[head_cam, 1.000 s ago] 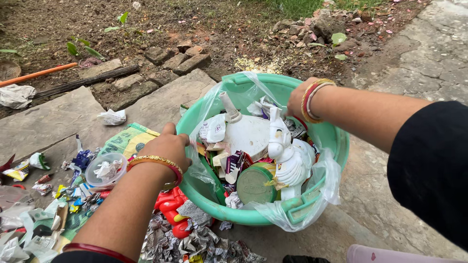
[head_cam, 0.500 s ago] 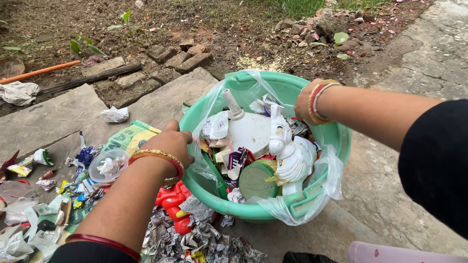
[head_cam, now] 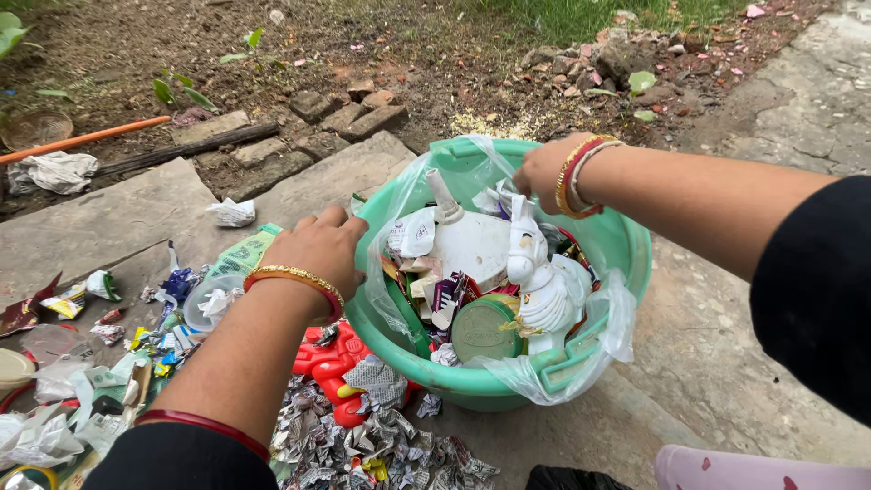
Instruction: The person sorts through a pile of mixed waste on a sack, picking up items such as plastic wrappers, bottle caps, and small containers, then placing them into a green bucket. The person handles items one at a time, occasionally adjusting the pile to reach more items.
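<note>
A green plastic basin [head_cam: 626, 245] lined with a clear plastic bag [head_cam: 599, 336] stands on the stone paving. It is filled with rubbish: a white plastic bottle [head_cam: 467, 236], a white figurine-shaped bottle [head_cam: 540, 281], a round green lid [head_cam: 481, 328] and wrappers. My left hand [head_cam: 318, 249], with a gold bangle, grips the basin's near-left rim and the bag edge. My right hand [head_cam: 544, 168], with red and white bangles, holds the bag edge at the far rim.
Torn wrappers, shredded paper [head_cam: 363, 436] and a red plastic piece [head_cam: 331, 363] lie on the paving left of and below the basin. Broken bricks [head_cam: 354, 113], an orange stick [head_cam: 82, 139] and a crumpled white cloth [head_cam: 54, 171] lie on the soil behind.
Both hands stay on the basin's rim and bag edge. The view has shifted slightly; the basin sits a little lower and further right in it.
</note>
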